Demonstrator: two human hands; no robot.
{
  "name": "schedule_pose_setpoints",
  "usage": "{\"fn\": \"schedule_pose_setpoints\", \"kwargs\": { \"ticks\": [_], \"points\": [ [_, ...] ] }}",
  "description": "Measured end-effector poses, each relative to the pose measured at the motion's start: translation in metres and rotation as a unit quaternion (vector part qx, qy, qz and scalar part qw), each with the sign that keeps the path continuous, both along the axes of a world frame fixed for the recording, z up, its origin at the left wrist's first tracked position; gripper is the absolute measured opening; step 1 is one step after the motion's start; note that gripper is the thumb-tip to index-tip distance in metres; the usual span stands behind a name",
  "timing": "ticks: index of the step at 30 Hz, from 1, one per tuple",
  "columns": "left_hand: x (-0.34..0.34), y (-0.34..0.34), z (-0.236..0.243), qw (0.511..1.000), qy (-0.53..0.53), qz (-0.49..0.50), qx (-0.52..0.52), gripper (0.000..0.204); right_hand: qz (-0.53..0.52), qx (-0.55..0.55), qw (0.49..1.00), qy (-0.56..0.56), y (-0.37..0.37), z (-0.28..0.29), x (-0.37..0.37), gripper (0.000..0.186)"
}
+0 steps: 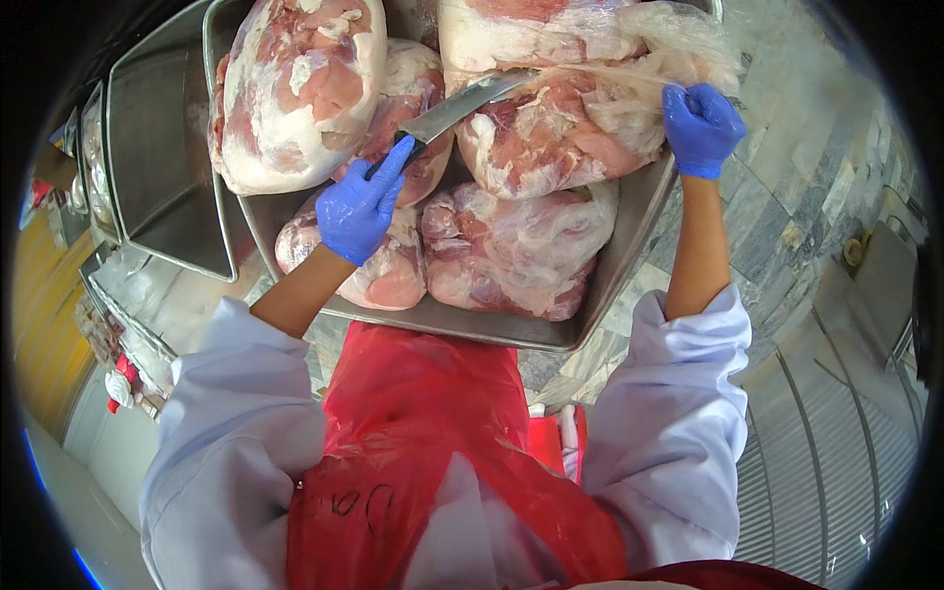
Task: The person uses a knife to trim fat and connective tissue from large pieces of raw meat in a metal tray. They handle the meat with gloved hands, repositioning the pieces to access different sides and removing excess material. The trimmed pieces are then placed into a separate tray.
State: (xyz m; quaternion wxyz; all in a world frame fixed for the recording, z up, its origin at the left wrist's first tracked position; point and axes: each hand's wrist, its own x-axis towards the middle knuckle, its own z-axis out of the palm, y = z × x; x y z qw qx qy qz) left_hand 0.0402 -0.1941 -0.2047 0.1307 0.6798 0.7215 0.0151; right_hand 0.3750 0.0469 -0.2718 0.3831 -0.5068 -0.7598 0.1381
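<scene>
My left hand point(360, 208), in a blue glove, is closed round the black handle of a knife point(462, 108). The blade points up and to the right, its tip against a clear plastic bag point(678, 44) over large pieces of raw meat. My gloved right hand point(702, 128) is a fist pinching the edge of that bag, pulling it taut to the right. Below the tip lies a wrapped meat piece point(551, 128), and nearer to me another meat piece point(516, 251) under clear film. A big pale, fatty meat piece point(305, 93) sits at the left.
All the meat lies in a deep metal tub point(462, 329), its near rim against my red apron point(423, 393). Another metal tub point(167, 147) stands to the left. Stone-tiled floor point(806, 167) shows on the right, beside a ribbed metal surface point(826, 462).
</scene>
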Motion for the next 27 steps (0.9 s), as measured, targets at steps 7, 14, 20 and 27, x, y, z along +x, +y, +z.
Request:
{"fn": "schedule_pose_setpoints", "kwargs": {
  "ticks": [7, 14, 20, 27],
  "points": [
    [-0.022, 0.030, 0.059, 0.993, -0.034, -0.042, -0.104, 0.049, 0.029, -0.025, 0.996, -0.081, -0.028, 0.014, -0.002, 0.032],
    [-0.029, 0.016, 0.103, 0.988, -0.110, 0.000, -0.111, 0.048, -0.108, -0.205, 0.972, -0.019, -0.124, 0.062, -0.071, 0.039],
    [-0.066, -0.046, 0.105, 0.966, -0.219, 0.101, -0.092, 0.046, -0.166, -0.227, 0.960, 0.006, -0.174, 0.090, -0.125, 0.036],
    [-0.056, -0.043, 0.099, 0.907, -0.368, 0.189, -0.076, 0.045, -0.222, -0.348, 0.855, 0.313, -0.263, 0.115, -0.202, 0.027]
  ]
}}
